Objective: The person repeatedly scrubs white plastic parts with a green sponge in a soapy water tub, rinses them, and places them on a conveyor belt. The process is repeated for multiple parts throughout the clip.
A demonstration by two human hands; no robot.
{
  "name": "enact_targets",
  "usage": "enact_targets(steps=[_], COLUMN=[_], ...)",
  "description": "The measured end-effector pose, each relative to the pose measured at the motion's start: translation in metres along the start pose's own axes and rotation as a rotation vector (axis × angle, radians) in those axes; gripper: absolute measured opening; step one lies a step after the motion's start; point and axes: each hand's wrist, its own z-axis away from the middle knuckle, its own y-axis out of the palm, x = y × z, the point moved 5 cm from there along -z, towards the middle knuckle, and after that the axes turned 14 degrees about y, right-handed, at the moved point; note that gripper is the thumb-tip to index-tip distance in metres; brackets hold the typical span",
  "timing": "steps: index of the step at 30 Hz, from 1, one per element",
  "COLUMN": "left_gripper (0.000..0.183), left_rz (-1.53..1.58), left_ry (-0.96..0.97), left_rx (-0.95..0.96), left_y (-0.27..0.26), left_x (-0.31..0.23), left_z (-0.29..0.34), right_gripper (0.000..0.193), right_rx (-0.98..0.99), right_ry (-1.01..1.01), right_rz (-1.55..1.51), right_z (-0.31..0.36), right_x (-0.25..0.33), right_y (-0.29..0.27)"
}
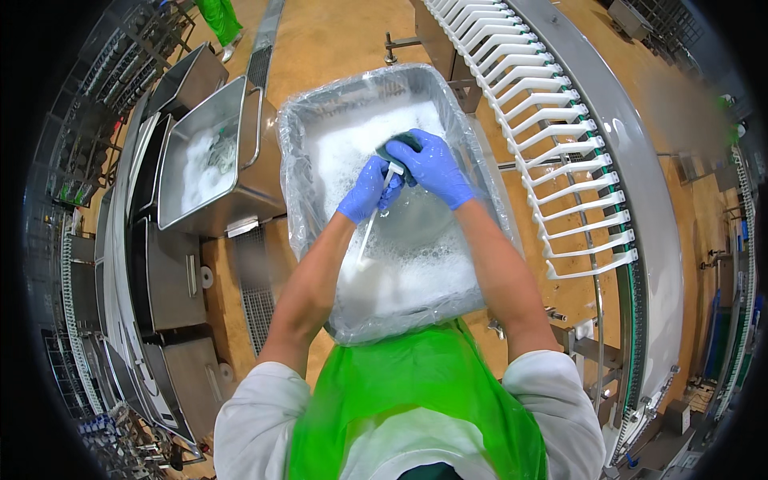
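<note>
Both of my hands, in blue gloves, are over a tub (474, 144) lined with clear plastic and filled with foamy water. My left hand (366, 192) is closed around a slim white plastic bar (369, 234), whose long end slants down toward the foam. At the bar's upper end, my right hand (434, 166) grips a dark green scouring pad (394, 146) and presses it close to the bar. The gloved fingers partly hide the bar's upper end.
A curved conveyor with a row of white plastic arms (560, 150) runs along my right. To the left stands a steel bin (258, 132) with foam and pale pieces inside. A floor drain grate (254, 288) lies beside it. Far off, a person in green (218, 18) stands.
</note>
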Motion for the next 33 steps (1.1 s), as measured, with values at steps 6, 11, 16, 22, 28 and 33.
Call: enact_targets(steps=[6,11,16,22,28,33], left_gripper=[0.040,0.033,0.015,0.021,0.025,0.021], left_rz=[0.191,0.482,-0.070,0.461,0.419,0.386], left_ry=[-0.034,-0.123,0.090,0.013,-0.021,-0.060], left_rx=[0.115,0.117,0.111,0.263,0.262,0.357], left_y=[0.002,0.014,0.033,0.035,0.044,0.031], left_x=[-0.001,0.000,-0.010,-0.019,-0.018,-0.034], left_z=[0.001,-0.003,0.000,0.007,0.002,0.012], right_gripper=[0.035,0.037,0.037,0.035,0.034,0.032], right_rx=[0.091,-0.157,-0.324,0.235,-0.120,0.263], right_ry=[0.068,-0.083,-0.014,0.099,0.000,0.159], right_rz=[-0.051,0.213,0.355,-0.046,-0.036,-0.238], right_z=[0.003,-0.002,-0.015,0.014,-0.013,0.010], right_x=[0.004,0.003,-0.010,0.006,-0.006,0.000], right_y=[-0.010,-0.012,-0.033,-0.029,-0.030,-0.030])
